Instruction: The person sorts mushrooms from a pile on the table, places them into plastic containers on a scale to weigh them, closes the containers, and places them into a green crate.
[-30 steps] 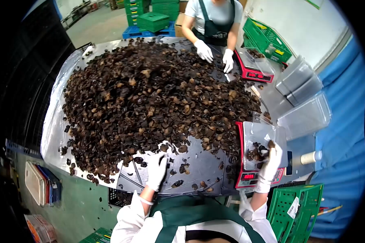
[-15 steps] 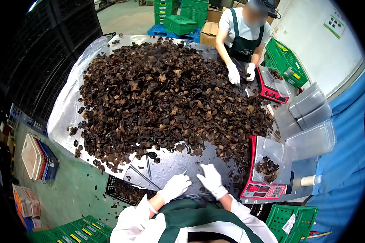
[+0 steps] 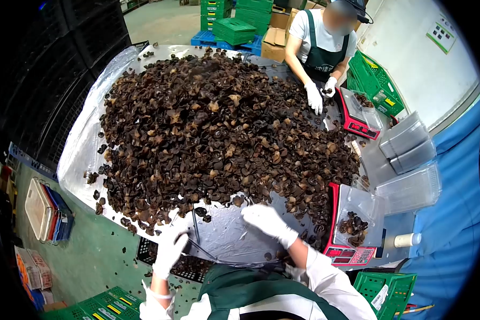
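A wide heap of dark brown wood ear mushrooms [image 3: 224, 133] covers much of the silvery sheeted table. My left hand [image 3: 170, 249], in a white glove, is over the table's front left edge, fingers extended towards the heap's near side, with nothing visible in it. My right hand [image 3: 266, 220], also gloved, reaches left across the bare sheet [image 3: 224, 234] with fingers outstretched. Its fingertips are close to the heap's near edge and appear to hold nothing. To its right, a red scale [image 3: 349, 255] bears a clear plastic box with some wood ear mushrooms [image 3: 353, 226] inside.
Across the table a co-worker [image 3: 325, 48] in white gloves handles mushrooms beside a second red scale [image 3: 360, 125]. Clear plastic boxes [image 3: 408, 186] stand at the right, near a white bottle [image 3: 408, 239]. A black crate [image 3: 194, 269] sits below the front edge; a green crate [image 3: 384, 290] stands lower right.
My hands have moved apart: the left went left to the table's front edge, the right moved forward and slightly left towards the heap. The co-worker's hands shifted slightly.
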Demonstrator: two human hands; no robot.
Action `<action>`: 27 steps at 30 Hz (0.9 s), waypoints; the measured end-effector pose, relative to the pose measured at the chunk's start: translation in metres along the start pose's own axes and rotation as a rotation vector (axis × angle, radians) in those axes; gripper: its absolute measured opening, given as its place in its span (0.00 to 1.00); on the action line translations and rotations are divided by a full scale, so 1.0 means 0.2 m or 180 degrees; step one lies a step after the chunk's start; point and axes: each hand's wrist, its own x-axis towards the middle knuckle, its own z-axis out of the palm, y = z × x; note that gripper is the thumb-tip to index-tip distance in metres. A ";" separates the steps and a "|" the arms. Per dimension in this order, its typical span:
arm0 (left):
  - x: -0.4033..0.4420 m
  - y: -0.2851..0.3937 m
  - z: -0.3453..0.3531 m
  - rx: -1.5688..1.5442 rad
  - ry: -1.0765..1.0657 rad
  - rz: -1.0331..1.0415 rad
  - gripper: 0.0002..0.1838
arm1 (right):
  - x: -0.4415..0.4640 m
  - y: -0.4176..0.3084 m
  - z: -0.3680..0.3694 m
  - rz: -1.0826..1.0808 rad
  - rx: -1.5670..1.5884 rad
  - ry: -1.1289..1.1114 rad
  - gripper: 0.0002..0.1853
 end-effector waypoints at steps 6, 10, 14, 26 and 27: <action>0.66 0.18 0.05 0.0477 0.1349 0.0630 0.17 | 0.61 0.10 -0.30 -0.0381 -0.1395 0.1054 0.11; 1.02 0.08 0.13 0.1072 0.1660 0.0580 0.22 | 0.84 0.31 -0.24 0.0078 -0.2593 0.0485 0.30; 1.09 0.17 0.28 0.1603 0.1342 0.0359 0.30 | 0.80 0.13 -0.24 0.0325 -0.2632 -0.0010 0.37; 0.88 0.30 0.63 0.0508 0.0756 0.0986 0.31 | 0.44 0.27 -0.24 -0.0338 -0.2491 0.0272 0.21; 0.86 0.31 0.66 0.0533 0.0712 0.1062 0.30 | 0.37 0.30 -0.23 -0.0411 -0.2563 0.0436 0.21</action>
